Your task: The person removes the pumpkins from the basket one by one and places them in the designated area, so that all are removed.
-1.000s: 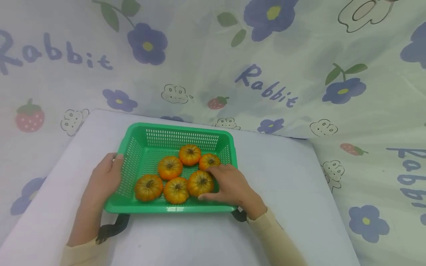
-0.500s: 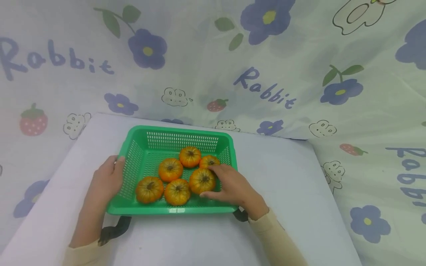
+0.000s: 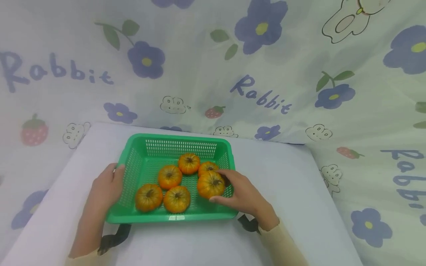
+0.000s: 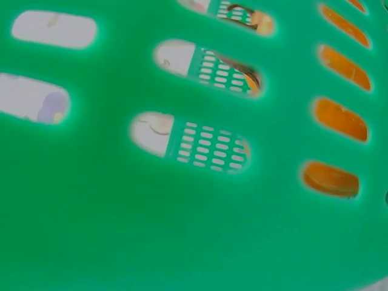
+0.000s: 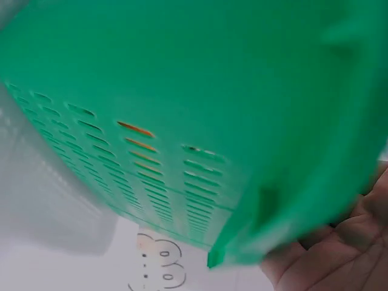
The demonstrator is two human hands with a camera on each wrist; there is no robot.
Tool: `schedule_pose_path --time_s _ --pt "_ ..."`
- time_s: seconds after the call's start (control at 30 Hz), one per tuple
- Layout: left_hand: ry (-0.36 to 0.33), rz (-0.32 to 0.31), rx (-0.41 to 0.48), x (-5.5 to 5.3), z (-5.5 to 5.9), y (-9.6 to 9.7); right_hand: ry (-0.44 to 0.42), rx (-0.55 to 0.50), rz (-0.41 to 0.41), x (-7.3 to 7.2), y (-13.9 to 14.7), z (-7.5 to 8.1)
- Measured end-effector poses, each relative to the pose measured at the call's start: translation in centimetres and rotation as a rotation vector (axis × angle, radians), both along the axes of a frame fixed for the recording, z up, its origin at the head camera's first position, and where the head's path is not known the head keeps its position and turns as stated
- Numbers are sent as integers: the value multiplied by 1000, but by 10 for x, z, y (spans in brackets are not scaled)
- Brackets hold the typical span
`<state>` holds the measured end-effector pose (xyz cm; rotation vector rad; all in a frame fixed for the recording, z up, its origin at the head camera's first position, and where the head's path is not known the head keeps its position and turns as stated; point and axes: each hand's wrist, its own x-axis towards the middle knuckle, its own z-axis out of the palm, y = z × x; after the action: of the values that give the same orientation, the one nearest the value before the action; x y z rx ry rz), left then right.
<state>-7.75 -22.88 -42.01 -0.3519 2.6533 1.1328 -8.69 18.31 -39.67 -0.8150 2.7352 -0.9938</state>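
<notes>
A green slotted plastic basket [image 3: 173, 218] sits on the white table with several small orange pumpkins [image 3: 177, 199] inside. My left hand [image 3: 105, 186] grips the basket's left rim, fingers partly hidden. At the right end, my right hand [image 3: 244, 194] holds one pumpkin [image 3: 210, 184] between thumb and fingers, its stem tipped toward the right. Another pumpkin [image 3: 208, 167] lies just behind it, partly covered. Close up in the left wrist view is the basket wall [image 4: 109, 212], orange showing through its slots. The right wrist view has the basket's outer wall [image 5: 151, 79] and part of my right palm [image 5: 345, 248].
The white table [image 3: 276, 177] extends on both sides of the basket. Behind it hangs a pale cloth [image 3: 196, 66] printed with flowers, strawberries and rabbits. Dark straps [image 3: 114, 238] show at both wrists.
The held pumpkin has shifted right and tilted, leaving a gap beside the front pumpkin. My right hand has moved slightly right with it. The left hand keeps its grip; the whole view has shifted slightly.
</notes>
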Motion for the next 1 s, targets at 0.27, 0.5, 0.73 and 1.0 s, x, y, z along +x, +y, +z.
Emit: schedule_pose_path --time_s 0.27,0.5,0.73,1.0 --pt "8 11 15 3 -2 -1 39 -83 -11 1 17 5" --pt "16 -2 4 2 -3 0 78 -116 -99 -2 42 4" --pt "-10 -32 13 -1 -2 -1 117 -178 -235 -2 58 -2" --pt "-16 -20 18 0 -2 -3 119 -185 -346 -10 69 -10"
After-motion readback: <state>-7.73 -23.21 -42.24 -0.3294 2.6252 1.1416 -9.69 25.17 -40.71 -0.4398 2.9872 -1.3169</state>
